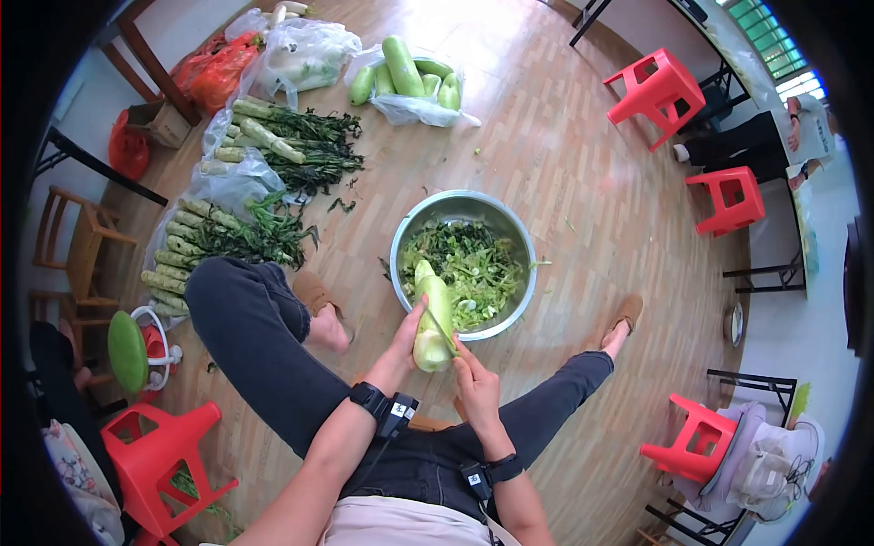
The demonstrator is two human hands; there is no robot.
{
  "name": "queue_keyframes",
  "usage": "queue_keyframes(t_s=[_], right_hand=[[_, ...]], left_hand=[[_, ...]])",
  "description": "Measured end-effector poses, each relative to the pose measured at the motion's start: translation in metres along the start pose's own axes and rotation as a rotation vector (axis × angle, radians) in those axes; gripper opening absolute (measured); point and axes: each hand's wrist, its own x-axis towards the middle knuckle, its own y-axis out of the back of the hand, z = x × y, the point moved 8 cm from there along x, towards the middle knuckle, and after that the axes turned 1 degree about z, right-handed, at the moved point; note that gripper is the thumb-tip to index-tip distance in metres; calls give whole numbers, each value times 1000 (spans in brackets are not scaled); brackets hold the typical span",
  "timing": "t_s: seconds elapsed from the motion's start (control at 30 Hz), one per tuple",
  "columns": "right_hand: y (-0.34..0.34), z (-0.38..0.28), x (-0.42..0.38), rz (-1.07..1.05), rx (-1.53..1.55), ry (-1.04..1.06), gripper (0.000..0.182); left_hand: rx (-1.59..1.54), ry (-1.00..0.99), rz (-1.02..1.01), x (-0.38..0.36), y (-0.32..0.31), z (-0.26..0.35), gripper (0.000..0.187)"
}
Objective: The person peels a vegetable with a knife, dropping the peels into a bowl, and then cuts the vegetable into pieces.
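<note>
My left hand (pixel 405 338) is closed round the side of a long pale green gourd (pixel 434 300), which is tilted with its far end over a large steel basin (pixel 522 314). In my right hand (pixel 477 387) is a slim, blade-like tool (pixel 441 329), pinched near the gourd's lower end. It lies slantwise against the skin; its exact kind is too small to tell. Chopped leafy greens and pale green scraps (pixel 482 268) lie inside the basin, which stands on the floor between my feet.
Bundles of leafy stalks (pixel 264 136) lie on plastic at the left, with more stalks (pixel 187 246) nearer my knee. Several whole gourds (pixel 401 68) rest in a plastic bag ahead. Red stools (pixel 660 91) stand to the right and near left (pixel 164 464). Another person (pixel 746 146) is at the far right.
</note>
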Motion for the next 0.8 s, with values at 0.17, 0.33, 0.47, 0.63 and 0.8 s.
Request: queue_keyframes(t_s=[0.17, 0.33, 0.47, 0.63, 0.8], right_hand=[[-9, 32, -8, -91, 806, -545, 41], [23, 11, -6, 2, 497, -276, 43], [14, -11, -10, -190, 83, -64, 40], [9, -14, -8, -189, 20, 55, 39], [8, -18, -6, -139, -46, 57, 38]], left_hand=[[54, 23, 15, -11, -16, 1, 58], [72, -7, 43, -9, -12, 3, 56], [112, 45, 73, -9, -7, 0, 53], [203, 71, 29, -13, -12, 0, 56], [194, 63, 52, -12, -8, 0, 56]])
